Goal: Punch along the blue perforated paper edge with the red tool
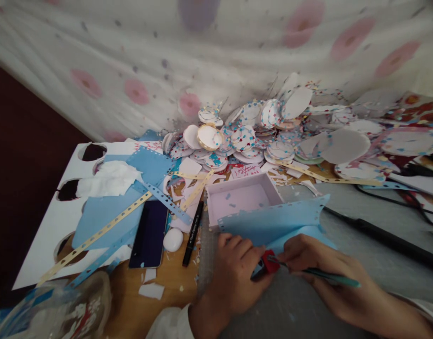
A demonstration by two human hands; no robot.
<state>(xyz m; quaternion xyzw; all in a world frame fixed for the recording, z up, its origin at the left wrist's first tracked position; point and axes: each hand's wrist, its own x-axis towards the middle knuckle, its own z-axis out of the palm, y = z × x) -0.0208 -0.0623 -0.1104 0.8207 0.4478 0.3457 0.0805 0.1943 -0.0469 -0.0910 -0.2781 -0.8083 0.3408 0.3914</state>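
My left hand (237,270) is closed around a small red and black tool (270,262), low in the middle of the view. Pinched in my right hand (318,270) is a thin tool with a green handle (338,278); its metal tip meets the red part. Just behind both hands stands a folded light blue paper (273,221) with small holes along its edges. Beyond the paper lies an open pale box (242,195) with a few blue bits inside. The grey mat (251,315) is under the hands.
Decorated paper discs (244,136) are heaped along the back. To the left lie a dark phone (149,233), a black marker (193,233), a white round object (173,239), paper strips and a white sheet with holes (36,254). A black rod (386,235) lies right.
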